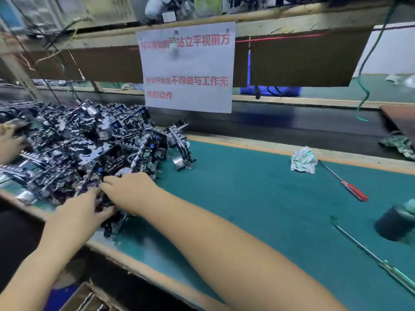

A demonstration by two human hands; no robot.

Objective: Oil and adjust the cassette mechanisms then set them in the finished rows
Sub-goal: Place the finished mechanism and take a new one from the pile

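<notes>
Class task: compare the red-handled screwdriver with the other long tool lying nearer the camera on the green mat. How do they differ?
The red-handled screwdriver has an opaque red grip; the nearer tool has a pale, greenish grip. The screwdriver looks shorter and lies farther back; the nearer tool runs out of frame. Both lie untouched, on similar diagonals, on the green mat.

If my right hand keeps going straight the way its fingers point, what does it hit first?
Probably more of the tangled heap of black-and-silver cassette mechanisms; the right hand already rests on its near edge, fingers pointing left into it.
</notes>
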